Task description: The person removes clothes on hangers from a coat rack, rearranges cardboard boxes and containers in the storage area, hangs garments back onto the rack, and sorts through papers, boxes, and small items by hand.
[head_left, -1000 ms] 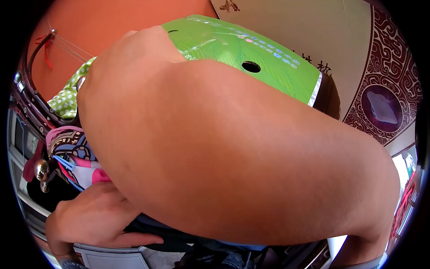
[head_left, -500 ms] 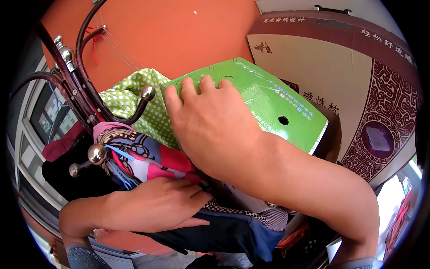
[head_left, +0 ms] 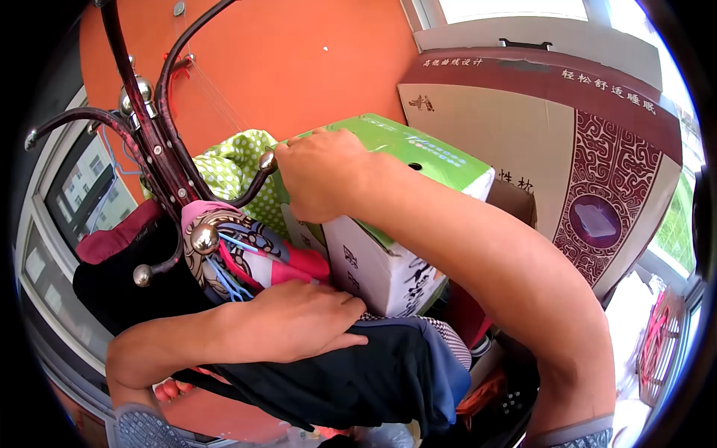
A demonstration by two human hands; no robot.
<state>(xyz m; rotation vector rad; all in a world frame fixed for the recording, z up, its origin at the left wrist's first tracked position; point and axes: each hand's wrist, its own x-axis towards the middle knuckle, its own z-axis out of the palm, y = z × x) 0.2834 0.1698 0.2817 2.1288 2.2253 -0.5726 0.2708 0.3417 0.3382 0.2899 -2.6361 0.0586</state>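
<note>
Two holds look complete: the right grip (head_left: 321, 175) clasps the edge of the green-and-white cardboard box (head_left: 382, 261) beneath it; the left grip (head_left: 310, 321) clutches soft black cloth (head_left: 328, 384), not yet apart from the box.

- 1 left hand (head_left: 306, 321)
- 1 right hand (head_left: 320, 173)
- 1 green-and-white carton (head_left: 366, 257)
- 1 maroon-and-beige pillow box (head_left: 534, 142)
- 1 coat rack (head_left: 153, 149)
- 1 polka-dot cloth (head_left: 233, 163)
</note>
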